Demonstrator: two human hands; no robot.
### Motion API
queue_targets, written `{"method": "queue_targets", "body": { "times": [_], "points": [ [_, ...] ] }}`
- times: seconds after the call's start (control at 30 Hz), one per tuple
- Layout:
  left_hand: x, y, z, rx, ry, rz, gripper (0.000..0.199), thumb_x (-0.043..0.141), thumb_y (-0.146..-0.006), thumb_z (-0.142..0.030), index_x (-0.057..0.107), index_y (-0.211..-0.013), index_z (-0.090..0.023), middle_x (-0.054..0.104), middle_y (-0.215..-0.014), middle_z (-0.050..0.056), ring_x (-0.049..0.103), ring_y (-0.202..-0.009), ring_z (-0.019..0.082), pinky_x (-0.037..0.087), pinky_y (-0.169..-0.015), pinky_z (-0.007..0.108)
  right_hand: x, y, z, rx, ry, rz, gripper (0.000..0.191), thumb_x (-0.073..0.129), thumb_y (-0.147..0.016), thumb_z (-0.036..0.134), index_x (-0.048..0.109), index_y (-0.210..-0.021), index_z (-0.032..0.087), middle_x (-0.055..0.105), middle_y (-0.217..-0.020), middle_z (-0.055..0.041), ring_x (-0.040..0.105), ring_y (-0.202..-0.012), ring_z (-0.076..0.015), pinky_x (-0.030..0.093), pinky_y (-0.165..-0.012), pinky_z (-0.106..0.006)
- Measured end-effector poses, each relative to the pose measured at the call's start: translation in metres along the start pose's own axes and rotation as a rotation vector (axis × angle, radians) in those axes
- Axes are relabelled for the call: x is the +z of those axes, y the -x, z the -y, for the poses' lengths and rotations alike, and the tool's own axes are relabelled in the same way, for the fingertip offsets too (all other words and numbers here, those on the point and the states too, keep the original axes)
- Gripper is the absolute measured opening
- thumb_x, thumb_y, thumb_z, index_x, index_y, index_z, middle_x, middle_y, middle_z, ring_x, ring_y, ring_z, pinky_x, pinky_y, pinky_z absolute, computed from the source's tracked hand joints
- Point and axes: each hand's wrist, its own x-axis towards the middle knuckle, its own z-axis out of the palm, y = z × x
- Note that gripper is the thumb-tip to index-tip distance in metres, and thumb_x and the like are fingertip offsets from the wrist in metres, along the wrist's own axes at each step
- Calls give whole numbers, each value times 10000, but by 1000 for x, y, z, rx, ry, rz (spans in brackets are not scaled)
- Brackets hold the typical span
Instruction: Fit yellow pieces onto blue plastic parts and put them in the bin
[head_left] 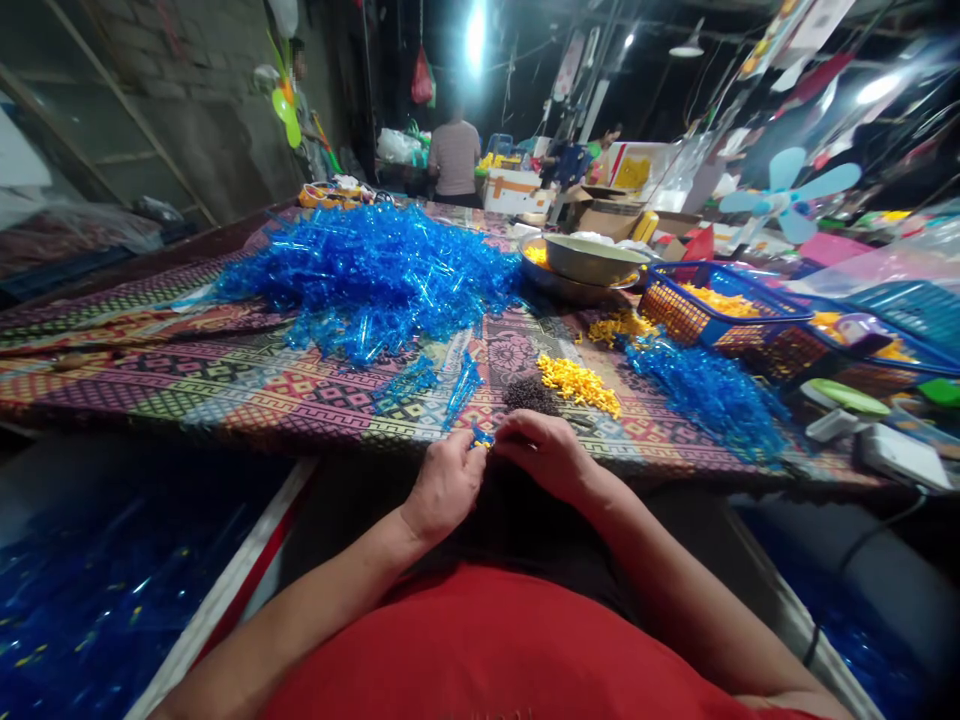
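At the table's front edge, my left hand [448,478] is closed on a few blue plastic pieces with yellow ends [482,440]. My right hand [546,455] meets it there, its fingers bent and pinched close to the yellow ends; whatever those fingertips hold is too small to make out. Just beyond the right hand lie a pile of tiny dark parts [531,396] and a pile of small yellow parts [579,385]. A few loose clear blue pieces [463,388] rest on the cloth ahead of the left hand.
A big heap of clear blue plastic pieces [375,270] covers the table's middle. To the right are a smaller blue heap [709,395], stacked metal bowls [592,262], a blue basket [686,315] and a fan [787,195]. Bins of blue pieces [97,580] stand below.
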Motion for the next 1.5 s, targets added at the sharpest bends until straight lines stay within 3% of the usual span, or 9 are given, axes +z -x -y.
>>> {"method": "queue_targets", "body": {
  "times": [0.13, 0.27, 0.37, 0.6, 0.97, 1.5],
  "points": [
    [0, 1, -2, 234, -334, -3, 181, 437, -830, -283, 529, -705, -190, 512, -541, -12, 481, -453, 116, 326, -465, 222, -1, -1, 1, -52, 22, 17, 80, 579, -812, 178, 576, -733, 165, 583, -669, 1, 518, -600, -98, 420, -571, -197],
    [-1, 0, 2, 366, -635, -65, 203, 363, -868, -244, 540, -802, -168, 567, -654, 27, 535, -588, 144, 372, -570, 252, -2, -3, 1, -74, 15, 31, 80, 590, -801, 154, 573, -723, 160, 582, -657, 2, 518, -589, -98, 417, -559, -196],
    [-1, -1, 5, 402, -729, -78, 205, 351, -877, -234, 539, -843, -160, 593, -713, 52, 551, -646, 156, 383, -623, 267, -3, -5, -1, -69, 9, 53, 70, 604, -789, 145, 580, -725, 162, 587, -650, 9, 521, -577, -95, 414, -549, -191],
    [-2, 1, 6, 425, -700, -59, 200, 354, -879, -238, 521, -796, -167, 581, -696, 39, 550, -634, 146, 378, -610, 256, -4, -5, -3, -42, 20, 63, 62, 614, -780, 144, 592, -723, 153, 584, -653, 4, 520, -584, -97, 410, -559, -197],
    [-3, -3, 8, 270, -453, 12, 233, 377, -865, -282, 489, -691, -175, 499, -526, -25, 461, -403, 87, 313, -428, 206, -2, -3, -1, -24, -9, 87, 74, 594, -785, 128, 585, -719, 159, 574, -651, 13, 515, -592, -93, 405, -570, -193],
    [-4, 1, 8, 336, -578, 19, 195, 383, -861, -240, 451, -686, -187, 505, -555, -12, 469, -489, 106, 318, -513, 229, -7, -6, 0, 30, -26, 146, 66, 605, -776, 156, 600, -710, 161, 574, -641, 22, 517, -581, -88, 415, -563, -185]
  ]
}}
